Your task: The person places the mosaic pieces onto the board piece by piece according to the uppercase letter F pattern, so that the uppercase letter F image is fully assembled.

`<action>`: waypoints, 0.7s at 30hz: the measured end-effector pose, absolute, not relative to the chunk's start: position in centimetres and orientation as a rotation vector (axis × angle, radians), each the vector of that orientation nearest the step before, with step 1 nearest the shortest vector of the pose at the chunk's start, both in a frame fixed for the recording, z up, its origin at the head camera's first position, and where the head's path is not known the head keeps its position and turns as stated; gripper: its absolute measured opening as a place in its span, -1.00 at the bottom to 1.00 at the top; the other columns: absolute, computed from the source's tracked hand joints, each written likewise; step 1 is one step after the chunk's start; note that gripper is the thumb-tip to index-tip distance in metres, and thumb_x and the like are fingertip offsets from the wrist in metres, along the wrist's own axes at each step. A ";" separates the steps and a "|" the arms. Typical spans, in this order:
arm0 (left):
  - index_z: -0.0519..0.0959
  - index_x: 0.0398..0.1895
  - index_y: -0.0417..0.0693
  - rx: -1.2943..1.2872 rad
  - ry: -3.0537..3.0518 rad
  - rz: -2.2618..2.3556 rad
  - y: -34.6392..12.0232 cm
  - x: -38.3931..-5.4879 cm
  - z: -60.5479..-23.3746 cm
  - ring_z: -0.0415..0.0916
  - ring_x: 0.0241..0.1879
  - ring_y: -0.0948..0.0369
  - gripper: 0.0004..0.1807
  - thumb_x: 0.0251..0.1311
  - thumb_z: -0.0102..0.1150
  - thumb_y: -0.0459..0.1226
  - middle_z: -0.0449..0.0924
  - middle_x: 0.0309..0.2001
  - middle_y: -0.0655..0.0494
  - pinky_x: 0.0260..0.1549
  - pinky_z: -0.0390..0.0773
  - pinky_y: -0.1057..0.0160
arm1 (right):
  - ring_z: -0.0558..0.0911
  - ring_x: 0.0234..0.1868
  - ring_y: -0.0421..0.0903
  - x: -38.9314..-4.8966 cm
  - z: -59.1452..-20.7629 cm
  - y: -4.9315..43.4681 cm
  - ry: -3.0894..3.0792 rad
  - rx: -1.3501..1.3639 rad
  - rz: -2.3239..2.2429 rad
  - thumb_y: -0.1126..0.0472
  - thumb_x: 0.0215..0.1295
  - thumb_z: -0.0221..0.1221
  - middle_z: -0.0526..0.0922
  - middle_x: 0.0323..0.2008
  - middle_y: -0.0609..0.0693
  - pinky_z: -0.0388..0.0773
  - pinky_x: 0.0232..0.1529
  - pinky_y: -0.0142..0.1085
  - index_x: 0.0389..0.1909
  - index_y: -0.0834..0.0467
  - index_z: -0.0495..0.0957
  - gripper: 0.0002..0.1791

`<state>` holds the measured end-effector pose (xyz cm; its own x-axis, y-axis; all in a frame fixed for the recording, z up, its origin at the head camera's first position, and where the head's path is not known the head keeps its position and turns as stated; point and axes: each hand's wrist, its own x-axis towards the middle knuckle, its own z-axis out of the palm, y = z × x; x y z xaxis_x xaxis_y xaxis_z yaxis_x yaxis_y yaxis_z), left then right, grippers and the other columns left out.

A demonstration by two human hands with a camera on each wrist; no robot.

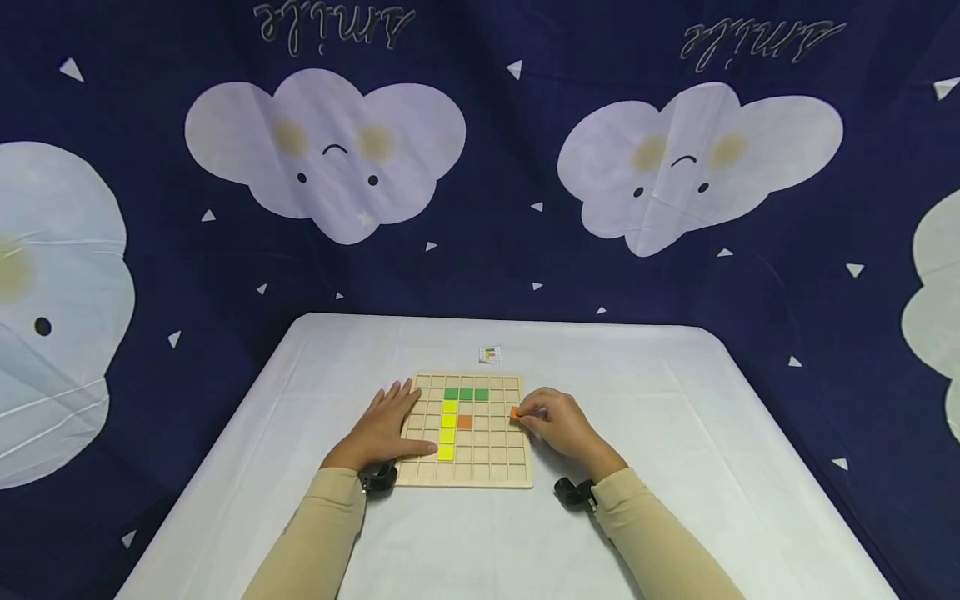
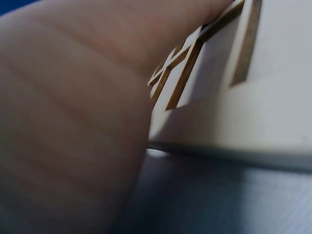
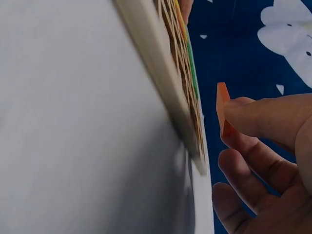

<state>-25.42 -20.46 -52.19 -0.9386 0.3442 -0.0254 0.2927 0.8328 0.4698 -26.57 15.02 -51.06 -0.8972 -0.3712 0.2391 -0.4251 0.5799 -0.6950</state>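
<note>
A wooden grid board [image 1: 495,475] lies on the white table. My left hand [image 1: 382,427] rests on its left side with fingers spread, the thumb reaching the lowest yellow tile [image 1: 446,452]. Between thumb and fingertips, my right hand [image 1: 558,423] pinches an orange square tile [image 3: 222,108] at the board's right edge; the right wrist view shows it held above the board's level. Set in the grid are a row of green tiles [image 1: 467,394], a column of several yellow tiles and one orange tile [image 1: 465,422]. The left wrist view has the palm [image 2: 73,117] against the board's rim [image 2: 243,117].
Beyond the board's far edge lies a small printed card [image 1: 491,355] with a coloured pattern. A dark blue cloth [image 1: 495,267] with clouds hangs behind the white table [image 1: 645,375]. Black wrist cameras [image 1: 573,493] sit on both wrists.
</note>
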 end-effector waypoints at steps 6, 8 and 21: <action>0.15 0.67 -0.18 0.497 2.902 0.711 -20.5 -25.5 -52.2 -0.26 0.65 -0.07 0.37 -0.07 0.40 0.45 -0.10 0.68 -0.15 0.57 -0.27 -0.09 | 0.65 0.00 -0.13 -26.7 -50.9 13.4 -2.761 0.823 1.194 0.34 0.32 0.45 0.69 -0.12 -0.21 0.66 -0.01 -0.16 -0.25 0.07 0.82 -0.90; 0.15 0.67 -0.19 0.503 2.899 0.713 -20.4 -25.5 -52.2 -0.26 0.65 -0.07 0.37 -0.07 0.40 0.45 -0.10 0.68 -0.15 0.57 -0.27 -0.08 | 0.66 -0.01 -0.13 -26.8 -51.0 12.9 -2.760 0.867 1.174 0.34 0.32 0.44 0.70 -0.12 -0.19 0.66 0.01 -0.17 -0.24 0.08 0.82 -0.90; 0.14 0.67 -0.18 0.488 2.897 0.702 -20.5 -25.5 -52.3 -0.26 0.65 -0.07 0.38 -0.07 0.39 0.45 -0.11 0.68 -0.14 0.57 -0.27 -0.08 | 0.66 -0.04 -0.17 -27.4 -51.2 10.7 -2.777 0.992 1.142 0.38 0.36 0.40 0.71 -0.14 -0.21 0.66 0.01 -0.20 -0.20 0.05 0.80 -0.85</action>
